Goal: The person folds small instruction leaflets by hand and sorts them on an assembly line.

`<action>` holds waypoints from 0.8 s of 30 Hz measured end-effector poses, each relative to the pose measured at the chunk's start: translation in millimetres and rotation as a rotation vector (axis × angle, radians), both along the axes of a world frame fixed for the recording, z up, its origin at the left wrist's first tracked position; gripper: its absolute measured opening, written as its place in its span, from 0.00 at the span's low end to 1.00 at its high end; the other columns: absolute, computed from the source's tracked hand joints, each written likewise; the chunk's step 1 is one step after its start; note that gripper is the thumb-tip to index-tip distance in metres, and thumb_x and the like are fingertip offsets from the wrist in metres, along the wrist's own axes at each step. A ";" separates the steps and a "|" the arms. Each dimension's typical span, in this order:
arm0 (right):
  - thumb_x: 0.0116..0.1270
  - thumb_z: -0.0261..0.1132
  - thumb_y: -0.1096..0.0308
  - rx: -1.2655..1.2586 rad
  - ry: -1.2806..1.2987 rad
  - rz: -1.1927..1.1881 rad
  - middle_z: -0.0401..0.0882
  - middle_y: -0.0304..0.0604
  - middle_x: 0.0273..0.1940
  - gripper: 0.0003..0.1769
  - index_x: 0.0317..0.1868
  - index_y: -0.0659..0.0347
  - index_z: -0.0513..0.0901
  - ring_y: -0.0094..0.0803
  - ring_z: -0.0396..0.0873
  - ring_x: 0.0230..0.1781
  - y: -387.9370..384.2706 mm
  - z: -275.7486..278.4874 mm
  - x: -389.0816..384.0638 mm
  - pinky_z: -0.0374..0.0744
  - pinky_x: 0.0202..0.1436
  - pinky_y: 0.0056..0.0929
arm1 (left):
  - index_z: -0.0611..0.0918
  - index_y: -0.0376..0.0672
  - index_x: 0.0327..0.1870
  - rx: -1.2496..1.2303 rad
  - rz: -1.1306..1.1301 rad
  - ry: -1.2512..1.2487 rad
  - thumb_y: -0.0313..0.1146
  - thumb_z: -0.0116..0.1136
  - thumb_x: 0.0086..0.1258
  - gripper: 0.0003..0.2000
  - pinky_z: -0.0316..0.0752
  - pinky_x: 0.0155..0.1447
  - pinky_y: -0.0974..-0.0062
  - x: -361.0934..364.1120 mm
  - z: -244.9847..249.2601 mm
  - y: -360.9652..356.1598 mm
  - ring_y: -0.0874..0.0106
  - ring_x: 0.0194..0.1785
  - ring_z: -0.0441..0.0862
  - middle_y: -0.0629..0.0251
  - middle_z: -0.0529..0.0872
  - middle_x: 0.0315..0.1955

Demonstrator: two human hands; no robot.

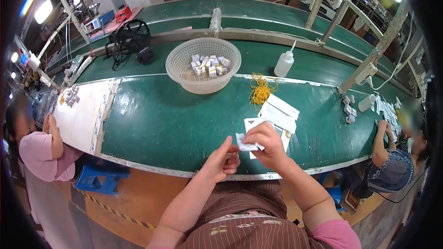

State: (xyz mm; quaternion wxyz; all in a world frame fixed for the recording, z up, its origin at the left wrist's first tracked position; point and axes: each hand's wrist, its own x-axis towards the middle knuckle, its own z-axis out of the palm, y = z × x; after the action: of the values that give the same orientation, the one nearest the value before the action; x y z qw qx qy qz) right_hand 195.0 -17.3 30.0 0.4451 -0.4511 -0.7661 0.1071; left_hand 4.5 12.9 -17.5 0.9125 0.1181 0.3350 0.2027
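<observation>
My right hand: thumb and fingers pinched on a paper, white and creased, held above the near part of the green bench. My left hand: fingers curled, thumb extended, just beside the paper; whether it touches, I cannot tell. Sheets: white, overlapping, partly beneath my right hand. Bands: yellow, one tangled heap, just beyond the sheets. Basket: pale, round, perforated, left of the bands; inside, white bundles marked with yellow. Bottle: translucent, upright, spouted. Left co-worker; right co-worker.
</observation>
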 end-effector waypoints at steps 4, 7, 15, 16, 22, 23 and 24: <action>0.42 0.69 0.85 -0.014 -0.069 0.063 0.80 0.39 0.42 0.23 0.41 0.55 0.84 0.40 0.77 0.42 -19.8 -0.9 -13.5 0.74 0.46 0.35 | 0.78 0.45 0.38 0.330 0.081 0.214 0.44 0.53 0.77 0.12 0.47 0.18 0.84 14.8 -0.5 2.3 0.87 0.18 0.57 0.80 0.65 0.19; 0.49 0.66 0.84 -0.062 0.054 -0.070 0.80 0.43 0.45 0.19 0.43 0.58 0.84 0.40 0.76 0.45 -25.5 -4.7 -10.9 0.74 0.50 0.33 | 0.78 0.42 0.39 0.341 0.086 0.178 0.37 0.54 0.76 0.09 0.50 0.18 0.85 4.1 4.4 3.0 0.88 0.16 0.55 0.81 0.65 0.17; 0.66 0.65 0.71 -0.779 0.587 -0.107 0.78 0.39 0.47 0.14 0.52 0.64 0.81 0.24 0.75 0.46 -18.5 -26.6 1.1 0.76 0.50 0.26 | 0.77 0.43 0.36 0.503 -0.004 0.242 0.35 0.52 0.78 0.08 0.51 0.20 0.87 11.5 8.9 -3.8 0.88 0.17 0.55 0.82 0.63 0.17; 0.66 0.65 0.71 -0.792 0.653 -0.071 0.78 0.39 0.48 0.16 0.54 0.64 0.79 0.23 0.75 0.46 -18.6 -32.1 0.7 0.76 0.50 0.25 | 0.77 0.43 0.37 0.487 -0.020 0.201 0.36 0.52 0.78 0.09 0.52 0.20 0.87 12.1 6.5 -3.5 0.88 0.17 0.56 0.82 0.63 0.17; 0.63 0.70 0.71 -0.706 0.793 -0.080 0.76 0.42 0.54 0.30 0.65 0.64 0.71 0.25 0.77 0.47 -11.8 -37.6 -14.2 0.77 0.50 0.23 | 0.77 0.43 0.39 0.391 -0.075 0.066 0.37 0.50 0.79 0.09 0.53 0.21 0.87 10.5 -0.3 0.8 0.88 0.18 0.58 0.81 0.66 0.19; 0.62 0.70 0.72 -0.749 0.839 -0.111 0.78 0.41 0.49 0.30 0.65 0.63 0.71 0.23 0.77 0.44 -13.6 -31.8 -15.5 0.77 0.47 0.22 | 0.77 0.43 0.41 0.368 -0.065 0.019 0.37 0.50 0.78 0.09 0.54 0.22 0.87 7.1 -6.6 3.6 0.88 0.19 0.59 0.80 0.67 0.20; 0.62 0.69 0.75 -0.762 0.735 -0.140 0.78 0.40 0.48 0.30 0.65 0.63 0.70 0.23 0.76 0.44 -12.6 -32.2 -12.8 0.77 0.48 0.22 | 0.78 0.43 0.42 0.345 -0.056 -0.028 0.38 0.51 0.78 0.09 0.55 0.22 0.86 6.2 -5.0 6.3 0.87 0.19 0.60 0.79 0.69 0.21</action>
State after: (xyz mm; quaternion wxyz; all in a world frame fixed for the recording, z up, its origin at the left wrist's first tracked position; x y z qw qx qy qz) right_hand 182.2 -29.9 -2.1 0.4949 -0.5635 -0.4347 0.4986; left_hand 10.7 19.2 -22.5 0.8886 0.2794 0.2789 0.2334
